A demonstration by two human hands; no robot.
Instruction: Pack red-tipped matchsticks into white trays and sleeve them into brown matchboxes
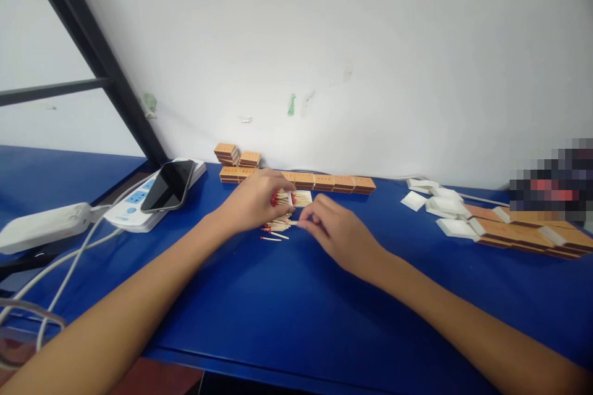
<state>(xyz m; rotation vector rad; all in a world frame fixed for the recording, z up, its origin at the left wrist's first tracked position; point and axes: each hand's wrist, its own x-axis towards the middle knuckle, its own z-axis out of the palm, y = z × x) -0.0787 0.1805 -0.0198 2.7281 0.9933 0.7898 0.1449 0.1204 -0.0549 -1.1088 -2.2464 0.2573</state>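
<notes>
Red-tipped matches (278,225) lie in a pile on the blue table, with a couple of loose ones in front. My left hand (254,200) curves its fingers round a bunch of red-headed matches at the pile; its palm side is partly hidden. Just behind the pile is a small white matchbox tray (303,195) with matches in it. From the right, my right hand (340,231) pinches the pale ends of a few matches at the pile's edge, with thumb and forefinger together.
Orange-brown matchboxes (324,182) form a row along the wall, with small stacks at its left end. White empty trays (447,203) and more matchboxes (514,228) lie at the right. A phone (169,185) rests on a power strip (132,213) at the left, among white cables.
</notes>
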